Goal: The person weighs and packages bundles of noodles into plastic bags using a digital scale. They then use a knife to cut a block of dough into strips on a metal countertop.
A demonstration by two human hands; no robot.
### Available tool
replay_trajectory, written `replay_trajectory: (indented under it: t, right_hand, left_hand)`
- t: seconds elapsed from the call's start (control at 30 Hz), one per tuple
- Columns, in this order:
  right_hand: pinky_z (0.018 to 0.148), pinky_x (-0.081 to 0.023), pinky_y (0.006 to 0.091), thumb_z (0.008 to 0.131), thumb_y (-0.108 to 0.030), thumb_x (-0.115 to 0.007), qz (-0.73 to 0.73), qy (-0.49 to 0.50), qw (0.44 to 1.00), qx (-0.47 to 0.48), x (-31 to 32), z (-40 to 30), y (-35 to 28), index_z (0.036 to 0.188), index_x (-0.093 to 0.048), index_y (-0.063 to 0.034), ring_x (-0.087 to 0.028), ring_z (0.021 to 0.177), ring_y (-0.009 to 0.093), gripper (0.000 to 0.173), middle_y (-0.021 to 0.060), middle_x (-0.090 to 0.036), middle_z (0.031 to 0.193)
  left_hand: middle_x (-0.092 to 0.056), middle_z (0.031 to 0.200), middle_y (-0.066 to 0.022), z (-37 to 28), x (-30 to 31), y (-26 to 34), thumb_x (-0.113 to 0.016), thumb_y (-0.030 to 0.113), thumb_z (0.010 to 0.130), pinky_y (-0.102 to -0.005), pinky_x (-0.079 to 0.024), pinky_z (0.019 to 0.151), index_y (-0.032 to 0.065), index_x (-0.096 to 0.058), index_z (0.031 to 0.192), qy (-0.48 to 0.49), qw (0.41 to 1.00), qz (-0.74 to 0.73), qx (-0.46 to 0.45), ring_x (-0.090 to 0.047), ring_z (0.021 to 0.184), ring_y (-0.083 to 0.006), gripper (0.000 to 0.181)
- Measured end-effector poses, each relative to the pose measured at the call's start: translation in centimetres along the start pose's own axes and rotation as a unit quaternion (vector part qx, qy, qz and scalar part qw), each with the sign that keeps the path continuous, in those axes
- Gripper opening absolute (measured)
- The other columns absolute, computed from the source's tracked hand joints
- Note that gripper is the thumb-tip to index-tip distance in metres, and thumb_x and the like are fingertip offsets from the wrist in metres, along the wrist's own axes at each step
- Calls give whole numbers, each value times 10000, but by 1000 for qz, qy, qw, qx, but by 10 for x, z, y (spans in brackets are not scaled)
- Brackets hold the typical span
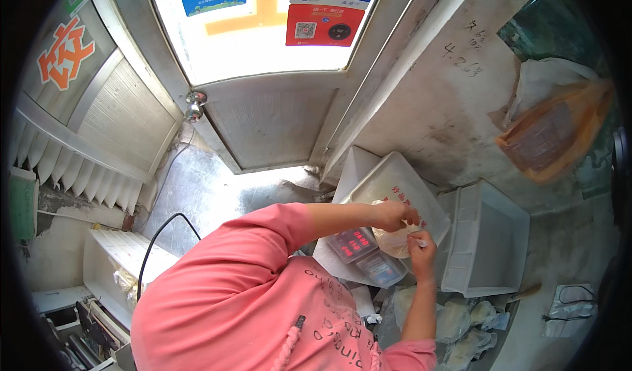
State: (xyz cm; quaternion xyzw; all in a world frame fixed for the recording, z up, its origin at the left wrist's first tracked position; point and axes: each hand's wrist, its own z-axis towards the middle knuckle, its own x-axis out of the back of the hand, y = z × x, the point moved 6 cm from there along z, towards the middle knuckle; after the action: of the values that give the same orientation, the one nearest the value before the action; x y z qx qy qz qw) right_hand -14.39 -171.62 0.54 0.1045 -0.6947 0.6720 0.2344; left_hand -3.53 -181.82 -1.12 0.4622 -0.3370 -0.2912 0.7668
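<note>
A clear plastic bag point(393, 247) with something pale in it, perhaps dough or noodles, hangs at or rests on the pan of an electronic price scale point(351, 246). I cannot tell which, since the hands and bag cover the pan. My left hand point(394, 216) grips the gathered upper part of the bag from the far side. Close below it, my right hand point(422, 249) pinches a twisted white end of the same bag. Red digits glow on the scale's display, left of the bag, above its keypad point(381, 268).
A translucent lidded bin point(380, 181) with red lettering stands behind the scale. An open white plastic crate point(493, 252) is to its right. Several bagged pale lumps point(453, 319) lie beside my right forearm. An orange plastic bag point(555, 131) hangs by the wall; a door point(271, 119) stands ahead.
</note>
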Motion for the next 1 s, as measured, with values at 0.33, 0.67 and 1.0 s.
replay_trajectory:
  t: [0.33,0.67,1.0]
  right_hand:
    - [652,-467,456,752,-71,-601,-389,134,910,47,-3,18,-18,870,-478,-56,-578,786,391,172,152,-573,845]
    - [646,-462,458,784,-103,-542,-448,77,882,125,3,0,-8,823,-516,-61,-571,804,373,64,137,-582,862]
    - [634,-471,296,918,-150,-521,-67,282,945,151,40,-53,17,1044,-536,-18,-548,743,180,184,94,-553,889]
  left_hand:
    - [-624,724,-127,3,-33,-15,-612,211,754,-445,-460,628,110,-627,837,-15,982,182,46,-607,702,-340,132]
    - [-644,823,-134,30,-37,2,-587,211,772,-404,-483,680,133,-638,965,-126,934,314,118,-630,821,-318,215]
    - [-669,762,-83,-16,-62,19,-638,232,643,-430,-463,705,130,-692,815,-36,858,493,135,-648,740,-285,206]
